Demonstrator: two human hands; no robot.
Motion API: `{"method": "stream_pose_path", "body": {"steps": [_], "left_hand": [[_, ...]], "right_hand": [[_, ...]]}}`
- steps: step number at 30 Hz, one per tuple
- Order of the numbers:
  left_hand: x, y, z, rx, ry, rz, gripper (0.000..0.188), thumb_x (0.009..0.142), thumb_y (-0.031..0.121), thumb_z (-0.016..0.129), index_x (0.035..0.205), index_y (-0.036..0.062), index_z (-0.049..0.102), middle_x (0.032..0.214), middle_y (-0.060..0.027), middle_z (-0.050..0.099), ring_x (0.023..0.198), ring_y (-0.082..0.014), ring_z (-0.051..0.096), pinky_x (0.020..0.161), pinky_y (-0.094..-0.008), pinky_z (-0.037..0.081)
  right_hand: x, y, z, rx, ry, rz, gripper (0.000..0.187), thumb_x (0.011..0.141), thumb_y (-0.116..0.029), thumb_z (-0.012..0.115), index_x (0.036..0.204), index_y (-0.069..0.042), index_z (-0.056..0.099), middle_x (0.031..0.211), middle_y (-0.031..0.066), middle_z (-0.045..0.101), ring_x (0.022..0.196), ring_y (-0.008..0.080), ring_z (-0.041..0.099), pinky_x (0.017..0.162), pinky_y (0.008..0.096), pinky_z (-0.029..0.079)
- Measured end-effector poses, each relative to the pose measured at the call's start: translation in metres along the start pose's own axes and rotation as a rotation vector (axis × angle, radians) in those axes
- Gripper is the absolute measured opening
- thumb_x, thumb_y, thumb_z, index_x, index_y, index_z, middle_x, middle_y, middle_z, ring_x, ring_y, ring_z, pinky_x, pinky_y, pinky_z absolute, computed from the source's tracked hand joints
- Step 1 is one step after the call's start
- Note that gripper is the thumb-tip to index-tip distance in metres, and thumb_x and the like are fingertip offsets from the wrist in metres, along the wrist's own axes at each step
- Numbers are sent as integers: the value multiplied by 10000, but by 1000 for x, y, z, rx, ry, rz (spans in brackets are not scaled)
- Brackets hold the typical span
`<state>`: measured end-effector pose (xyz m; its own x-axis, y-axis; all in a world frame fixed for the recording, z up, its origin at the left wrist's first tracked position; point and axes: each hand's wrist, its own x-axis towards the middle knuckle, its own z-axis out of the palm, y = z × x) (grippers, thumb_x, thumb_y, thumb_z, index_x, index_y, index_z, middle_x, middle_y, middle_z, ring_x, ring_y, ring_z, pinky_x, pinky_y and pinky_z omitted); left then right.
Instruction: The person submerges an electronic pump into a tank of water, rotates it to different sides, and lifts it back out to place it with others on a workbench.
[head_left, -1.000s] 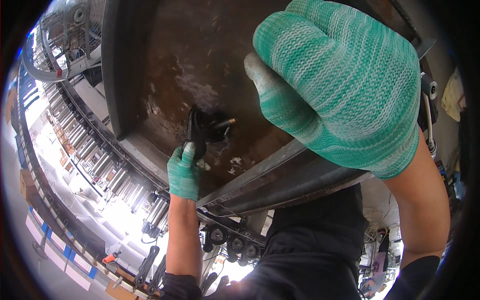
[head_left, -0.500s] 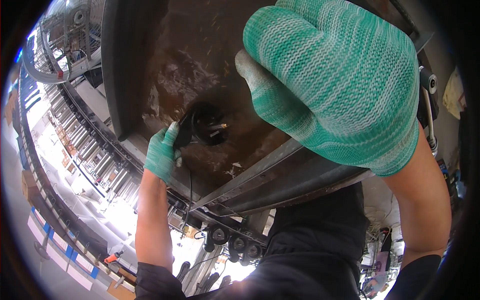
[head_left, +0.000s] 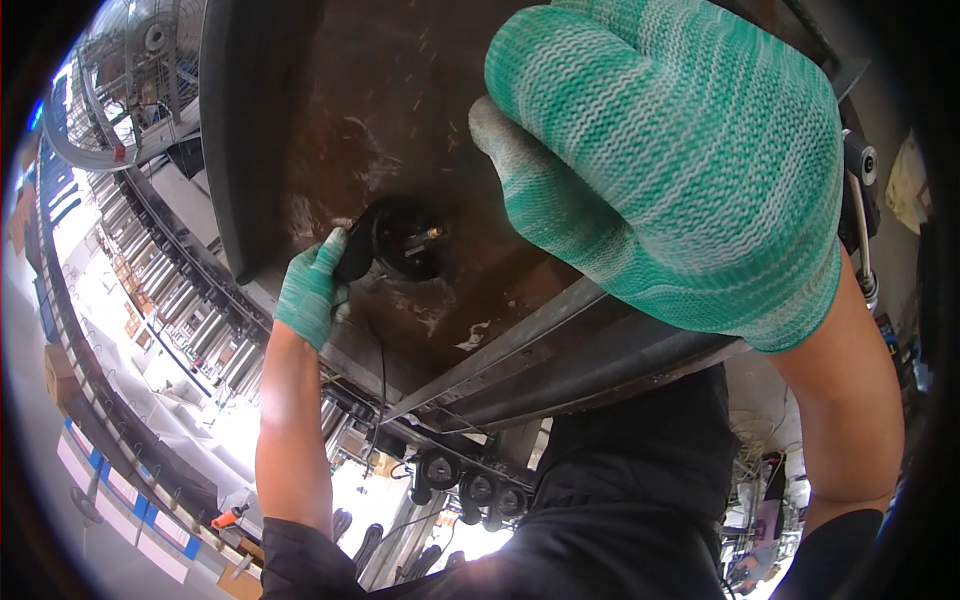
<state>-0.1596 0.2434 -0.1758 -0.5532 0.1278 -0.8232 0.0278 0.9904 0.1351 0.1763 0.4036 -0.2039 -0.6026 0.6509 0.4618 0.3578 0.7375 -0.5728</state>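
Black round tool [head_left: 388, 245]: at the left fingers; round part just to their right, in front of brown metal. Can't tell if it touches the metal.
Brass-coloured tip [head_left: 435, 233]: right side of the tool, pointing away from the left fingers.
Left hand [head_left: 312, 292]: green-and-white knit glove; fingers gripping the tool by its left end.
Right hand [head_left: 670, 190]: same glove type, large in view, up and right of the left fingers. Fingers curled; palm hidden, can't tell if they hold anything.
Brown metal panel [head_left: 325, 120]: behind both sets of fingers, scuffed, pale patches around the tool.
Thin dark cable [head_left: 382, 375]: hangs below and right of the left fingers. Link to tool not clear.
Straight metal bar [head_left: 500, 345]: slants below the right fingers, well right of the left ones.
Black wheels [head_left: 440, 470]: row well below the left fingers, beyond the bar.
Metal rollers [head_left: 205, 320]: long row, left of the left fingers, background.
Orange-handled tool [head_left: 229, 517]: far below and left of the left fingers.
Wire cage [head_left: 150, 75]: far up and left of the left fingers.
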Motion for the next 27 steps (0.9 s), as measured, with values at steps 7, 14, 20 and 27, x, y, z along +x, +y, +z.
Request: {"method": "stream_pose_path", "body": {"steps": [7,14,20,27], "left_hand": [[1,3,0,-11,0,-19,373,1007,409,623,1020,38,661,699,-23,573,425,-94,396,363,-263,326],[-2,1,6,-32,11,-23,353,1006,395,630,997,43,654,681,-15,568,416,-92,379,369,-255,310],[-7,-9,8,-98,-14,-24,346,1003,373,641,1045,29,655,708,-20,589,424,-83,371,378,-255,327],[-29,-29,21,-219,-99,23,374,960,352,707,1095,9,642,727,-12,580,462,-68,383,423,-248,371]], "right_hand": [[3,0,2,-4,-14,2,238,848,-184,781,1046,-83,696,868,46,693,732,229,688,646,338,572],[2,2,-1,-7,-21,1,229,849,-182,780,1038,-83,696,862,45,691,727,228,686,641,336,570],[2,2,-3,-2,-28,-3,221,851,-180,778,1031,-83,696,857,44,689,723,227,684,637,334,569],[2,2,-6,-4,-44,-3,212,852,-178,777,1023,-83,696,850,44,687,718,225,682,633,333,567]]}}
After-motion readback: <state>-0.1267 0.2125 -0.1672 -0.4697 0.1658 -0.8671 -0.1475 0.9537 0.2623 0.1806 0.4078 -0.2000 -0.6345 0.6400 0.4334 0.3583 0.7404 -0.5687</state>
